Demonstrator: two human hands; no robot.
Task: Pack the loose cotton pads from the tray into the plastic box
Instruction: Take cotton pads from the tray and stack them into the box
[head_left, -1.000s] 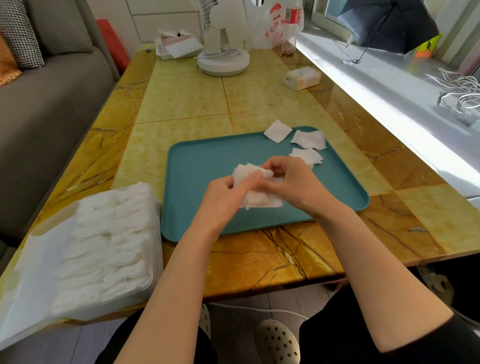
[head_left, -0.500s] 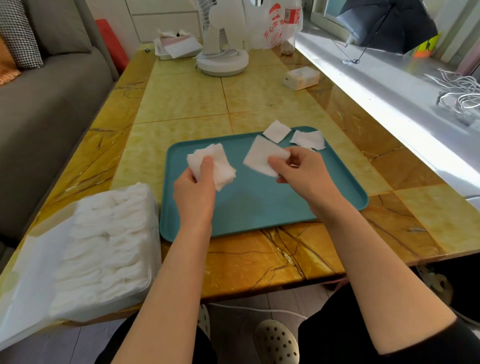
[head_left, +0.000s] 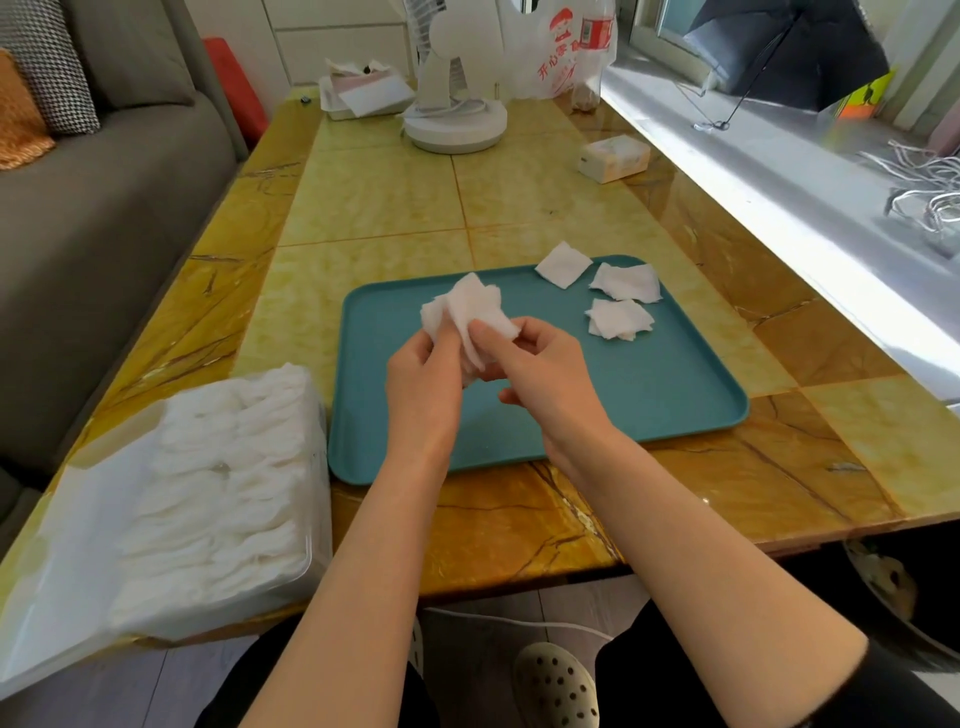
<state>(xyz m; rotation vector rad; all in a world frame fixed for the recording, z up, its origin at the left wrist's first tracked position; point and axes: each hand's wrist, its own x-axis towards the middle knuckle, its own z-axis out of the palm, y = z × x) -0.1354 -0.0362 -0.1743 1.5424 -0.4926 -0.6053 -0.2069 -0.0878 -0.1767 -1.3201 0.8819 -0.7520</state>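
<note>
Above the teal tray (head_left: 649, 410), my left hand (head_left: 423, 382) and my right hand (head_left: 540, 364) meet around a bunch of white cotton pads (head_left: 467, 314). Both hands pinch this bunch, which fans out above the fingers. Three loose cotton pads remain at the tray's far right: one square pad (head_left: 562, 264) on the far rim, one (head_left: 627, 282) beside it, one (head_left: 618, 318) nearer me. The clear plastic box (head_left: 306, 525) stands on the table's near left corner, packed with rows of pads (head_left: 218, 467), its lid lying open to the left.
A yellow marble table (head_left: 374, 197) carries a white fan base (head_left: 454, 122), a small tissue pack (head_left: 614, 157), a plastic bag and a tissue holder at the far end. A grey sofa runs along the left. A window sill lies to the right.
My hands had parted, the right lifting one pad off the tray. Now they are together again and that pad is pressed onto the bunch in my left hand.
</note>
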